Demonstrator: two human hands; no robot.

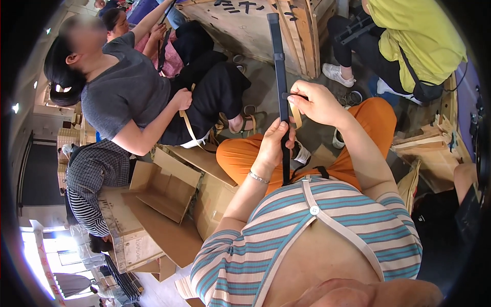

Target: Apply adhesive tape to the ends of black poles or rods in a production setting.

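Observation:
A long, flat black strap [279,71] runs up from my lap, with darker bands across it. My left hand [276,143] is closed around its lower part, thumb along the front. Just above, my right hand [318,106] is closed in a pinch on a short black end standing out from the strap's side. Beneath those fingers hangs a narrow tan strip [296,115]; I cannot tell whether it is fixed to the strap. The strap's black lower end [286,166] trails below my left hand toward my lap.
An open cardboard box [169,192] stands at my left, near a seated person in grey [115,87] holding a tan strip [188,125]. A large wooden crate [245,36] is ahead. Someone in yellow [419,41] sits at the far right. Broken wood and cardboard [427,148] lie at right.

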